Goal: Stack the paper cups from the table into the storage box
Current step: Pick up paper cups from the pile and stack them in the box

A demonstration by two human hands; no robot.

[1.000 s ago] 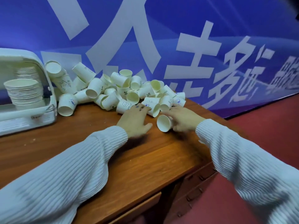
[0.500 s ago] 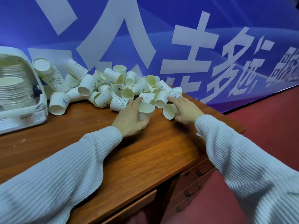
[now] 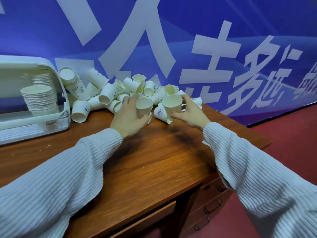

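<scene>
Head view: near the middle of the frame the left hand (image 3: 127, 117) curls round an upright paper cup (image 3: 143, 107), mouth up, thumb toward the camera and fingers behind. Just to the right of it the right hand (image 3: 188, 114) grips a second cup (image 3: 172, 104), also mouth up, fingers wrapped over its far side. The two held cups are near each other but apart. Behind them the loose pile of cups (image 3: 109, 95) lies tumbled on the wooden bench (image 3: 154, 160), against the blue banner (image 3: 188, 40). At the left edge of the frame the white storage box (image 3: 56, 117) is open, with a tall nested stack (image 3: 40, 100) already inside.

The likely step is nesting one held cup into the other. The risks, as I judge them: thin paper walls dent under a firm squeeze, and a dented rim would jam the nesting; a tilted cup could catch on the other's lip; and a sleeve (image 3: 96, 152) sweeping close to the pile could roll cups off the bench's right end onto the red floor (image 3: 291, 134)
</scene>
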